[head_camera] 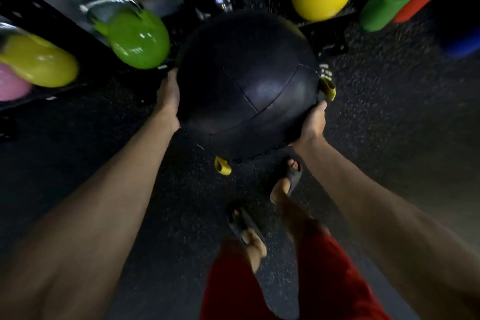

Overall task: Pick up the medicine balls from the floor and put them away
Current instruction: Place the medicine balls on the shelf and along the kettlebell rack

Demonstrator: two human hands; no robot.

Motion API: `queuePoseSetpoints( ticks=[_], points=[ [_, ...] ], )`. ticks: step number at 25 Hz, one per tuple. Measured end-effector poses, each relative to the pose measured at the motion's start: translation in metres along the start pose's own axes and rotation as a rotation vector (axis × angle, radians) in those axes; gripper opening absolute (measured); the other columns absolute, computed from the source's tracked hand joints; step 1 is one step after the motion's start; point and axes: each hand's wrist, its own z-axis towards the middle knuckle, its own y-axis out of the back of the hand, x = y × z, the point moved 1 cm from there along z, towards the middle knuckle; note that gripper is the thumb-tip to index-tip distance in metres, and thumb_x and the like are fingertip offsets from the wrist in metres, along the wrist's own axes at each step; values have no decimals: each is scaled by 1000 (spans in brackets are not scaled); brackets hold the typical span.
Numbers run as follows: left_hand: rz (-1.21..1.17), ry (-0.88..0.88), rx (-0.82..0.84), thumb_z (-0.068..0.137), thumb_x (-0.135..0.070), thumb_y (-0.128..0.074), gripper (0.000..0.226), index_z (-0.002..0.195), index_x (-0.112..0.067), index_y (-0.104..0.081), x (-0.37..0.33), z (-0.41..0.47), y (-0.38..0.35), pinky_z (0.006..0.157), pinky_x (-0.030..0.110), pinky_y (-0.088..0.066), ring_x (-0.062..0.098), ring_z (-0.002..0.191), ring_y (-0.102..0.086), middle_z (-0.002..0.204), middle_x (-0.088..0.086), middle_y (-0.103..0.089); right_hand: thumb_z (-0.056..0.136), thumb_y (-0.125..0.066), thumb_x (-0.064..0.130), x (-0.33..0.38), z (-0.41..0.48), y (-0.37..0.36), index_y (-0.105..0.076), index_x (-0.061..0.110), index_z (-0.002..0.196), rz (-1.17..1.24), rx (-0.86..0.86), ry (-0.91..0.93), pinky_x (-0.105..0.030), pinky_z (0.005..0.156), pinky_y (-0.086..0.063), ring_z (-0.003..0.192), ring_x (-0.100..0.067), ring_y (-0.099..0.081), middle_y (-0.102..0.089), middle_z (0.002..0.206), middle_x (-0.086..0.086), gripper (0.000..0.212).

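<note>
Above the floor (389,112), near the rack's (23,2) green kettlebell (135,39), a black ball (246,80) is carried between both hands. Left hand (168,97) presses flat against its left side; right hand (313,122) supports its lower right, fingers hidden, so I cannot tell its grip.

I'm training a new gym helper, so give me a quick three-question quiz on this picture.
1. True or false: the medicine ball lies on the floor.
2. How many hands hold the ball?
3. What colour is the kettlebell closest to the left hand? A pink, B green, C blue.
Key: 1 false, it is held up off the floor. 2 two, the left hand and the right hand, one on each side. 3 B, green.
</note>
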Motion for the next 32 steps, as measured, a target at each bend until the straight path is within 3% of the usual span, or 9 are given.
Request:
queuePoseSetpoints(
  ticks=[4,6,9,13,16,19,22,25,32],
  points=[
    [-173,-162,88,65,-74,-62,73,120,-27,-72,-69,-135,42,87,51,-58,28,101,-73,114,2,-75,81,-50,59,54,-108,-33,-70,22,112,-11,90,289,-42,97,-53,109,-26,-66,-71,115,-1,53],
    [-205,-276,104,68,-69,-60,67,116,-24,-74,-106,-176,66,88,46,-59,26,100,-73,110,2,-76,76,-49,58,68,-161,-44,-71,20,113,-13,162,390,-42,96,-54,107,-26,-67,-73,113,-2,57],
    [-242,-419,60,63,-73,-63,70,114,-26,-74,-153,-232,107,93,48,-57,28,106,-71,110,1,-77,87,-49,54,85,-256,-57,-70,21,107,61,298,500,-44,99,-53,109,-26,-66,-72,117,-3,44],
    [-370,-607,112,67,-62,-65,63,115,-22,-73,-197,-327,143,86,45,-60,26,102,-73,109,4,-77,90,-48,50,113,-352,-69,-69,24,98,125,452,643,-40,96,-52,111,-27,-63,-71,111,-1,35],
    [-430,-743,137,90,-52,-55,44,116,-20,-71,-224,-393,164,88,43,-59,25,102,-71,113,5,-75,76,-52,58,136,-411,-82,-73,20,112,143,482,682,-35,82,-55,106,-23,-66,-72,114,0,56],
    [-433,-836,117,88,-59,-52,51,119,-23,-70,-257,-436,182,95,45,-56,26,109,-68,115,3,-74,95,-43,44,156,-466,-90,-71,17,107,180,603,741,-27,68,-53,102,-22,-67,-74,104,0,40],
    [-459,-967,124,91,-57,-53,45,117,-25,-72,-298,-479,196,94,41,-56,24,109,-68,113,2,-75,102,-38,39,179,-517,-107,-71,18,95,206,765,788,-20,57,-54,84,-16,-71,-77,82,5,39],
    [-483,-1056,125,101,-51,-44,40,119,-26,-69,-336,-495,199,81,32,-56,15,102,-66,110,-3,-73,102,-40,43,214,-541,-140,-71,21,108,207,852,860,-25,75,-55,98,-15,-70,-78,98,7,38],
    [-619,-1097,74,102,-51,-40,38,113,-28,-70,-417,-493,210,75,31,-53,15,103,-64,108,-3,-72,99,-44,45,280,-562,-237,-70,23,119,127,1006,928,-28,75,-55,102,-13,-71,-76,109,6,40]
  ],
)
